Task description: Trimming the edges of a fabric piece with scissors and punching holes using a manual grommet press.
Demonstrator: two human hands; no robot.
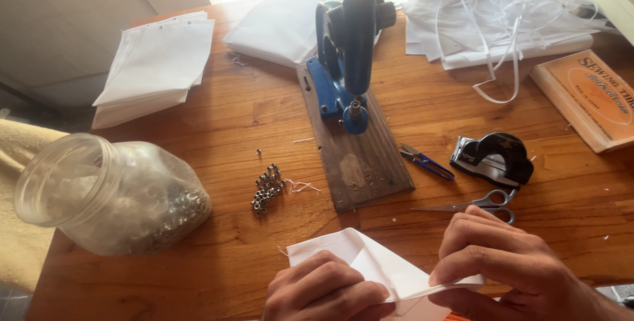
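Head view shows both hands at 6 o'clock, low at the table's near edge. The left hand is curled, its fingers closed on the folded white fabric piece. The right hand is also bent closed, pinching the edge of the same fabric between thumb and fingers. The fabric lies between the two hands, with one corner lifted into a fold.

Just above the right hand, at 1 o'clock from it, lies a pair of scissors with grey handles, almost touching the knuckles. Further at 1 o'clock sits a black and silver hand tool, and near it, towards 12 o'clock, small blue thread snips.

At 12 o'clock from the hands stands a blue hand press on a dark wooden board; this board is between the hands and the far side of the wooden table. At 11 o'clock a small heap of metal eyelets lies on the table, with loose threads beside it. At 9 to 10 o'clock a clear jar lies on its side, holding many eyelets.

Far at 10 o'clock is a stack of white fabric, at 12 o'clock more white cloth, at 1 o'clock a tangle of white tape, and at 2 o'clock an orange box.
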